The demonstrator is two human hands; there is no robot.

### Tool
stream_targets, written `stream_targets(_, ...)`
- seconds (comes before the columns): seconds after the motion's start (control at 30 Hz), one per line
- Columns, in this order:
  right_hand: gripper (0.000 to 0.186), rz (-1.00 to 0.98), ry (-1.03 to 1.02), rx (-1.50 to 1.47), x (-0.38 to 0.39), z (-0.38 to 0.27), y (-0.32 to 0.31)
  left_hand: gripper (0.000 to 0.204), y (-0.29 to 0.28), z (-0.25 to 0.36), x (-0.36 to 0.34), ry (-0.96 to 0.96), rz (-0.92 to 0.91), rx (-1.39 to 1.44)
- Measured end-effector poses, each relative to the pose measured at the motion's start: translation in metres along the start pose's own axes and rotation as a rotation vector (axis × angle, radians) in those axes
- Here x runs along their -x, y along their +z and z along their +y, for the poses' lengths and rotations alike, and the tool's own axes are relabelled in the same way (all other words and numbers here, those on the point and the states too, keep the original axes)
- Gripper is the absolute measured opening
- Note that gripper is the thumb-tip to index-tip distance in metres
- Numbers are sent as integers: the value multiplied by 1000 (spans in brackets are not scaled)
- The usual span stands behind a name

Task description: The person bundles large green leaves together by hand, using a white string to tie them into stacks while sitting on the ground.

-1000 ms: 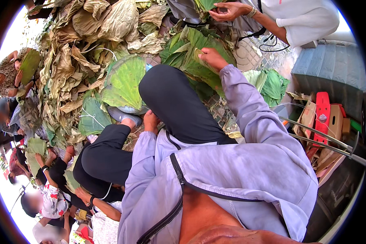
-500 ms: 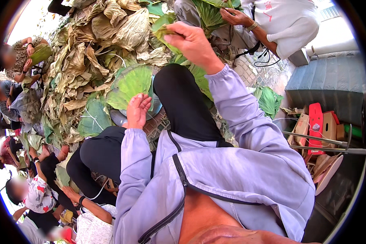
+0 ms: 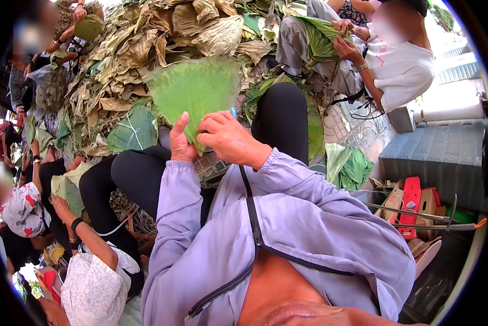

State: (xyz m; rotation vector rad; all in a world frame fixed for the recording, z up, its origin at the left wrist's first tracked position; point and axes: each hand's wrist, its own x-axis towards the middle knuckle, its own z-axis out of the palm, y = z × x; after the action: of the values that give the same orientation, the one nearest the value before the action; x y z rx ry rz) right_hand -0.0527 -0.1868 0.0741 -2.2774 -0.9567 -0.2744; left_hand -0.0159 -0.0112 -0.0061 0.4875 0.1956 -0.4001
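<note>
A green lotus leaf (image 3: 196, 87), folded or trimmed to a fan shape, stands above my knees with its narrow end down. My left hand (image 3: 182, 140) grips that narrow end from the left, thumb raised along the leaf and the other fingers partly hidden. From the right, my right hand (image 3: 230, 137) closes its fingers on the leaf's lower right edge, close beside the left hand. The leaf's broad, browning rim points away from me. Behind the leaf lies a large heap of dry, crumpled brown leaves (image 3: 130, 49).
A tied bundle of green leaves (image 3: 132, 129) lies left of the leaf in hand. A co-worker in a white shirt (image 3: 401, 60) handles a green leaf (image 3: 322, 38) at the far right. Other people sit along the left. Cardboard boxes (image 3: 428, 204) and metal bars stand at the right.
My right hand has come down from the upper right, where it held a leaf piece, to the leaf beside my left hand. The leaf now stands more upright, and the view has shifted.
</note>
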Motion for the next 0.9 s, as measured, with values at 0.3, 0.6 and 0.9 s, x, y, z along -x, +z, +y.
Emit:
stream_targets(0.3, 31, 237, 297, -31, 29, -5, 9, 43, -9, 2, 1, 173, 31, 15)
stream_targets(0.6, 48, 438, 881, -1009, 16, 47, 5, 46, -3, 2, 6, 168, -4, 8)
stream_targets(0.9, 5, 657, 825, -1045, -10, 89, -34, 47, 0, -7, 5, 159, 44, -197)
